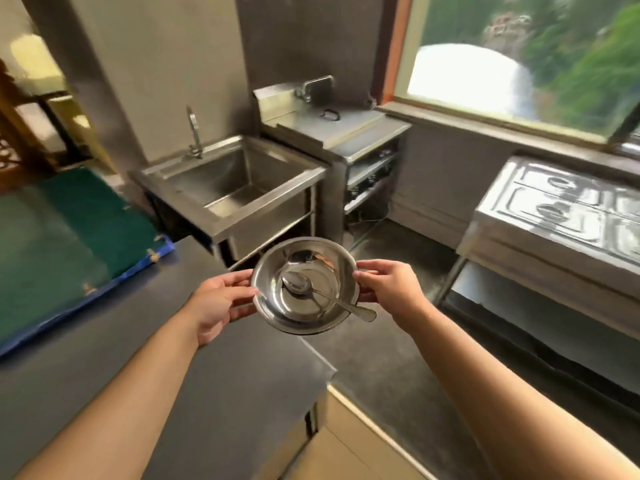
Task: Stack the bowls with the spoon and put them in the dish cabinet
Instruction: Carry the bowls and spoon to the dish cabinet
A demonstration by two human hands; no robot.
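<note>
I hold a stack of shiny steel bowls point(273, 299) in the air in front of me, over the corner of a dark counter. A metal spoon point(311, 289) lies inside the top bowl, its handle sticking out over the rim at the lower right. My left hand point(218, 303) grips the stack's left rim. My right hand point(384, 285) grips the right rim. How many bowls are in the stack is hard to tell.
A steel sink point(235, 181) with a tap stands ahead. Right of it is a steel unit point(346, 133) with a lidded top. A steel cabinet point(554, 216) with handled lids stands at the right under a window. A green mat point(69, 233) lies at the left on the counter point(221, 382).
</note>
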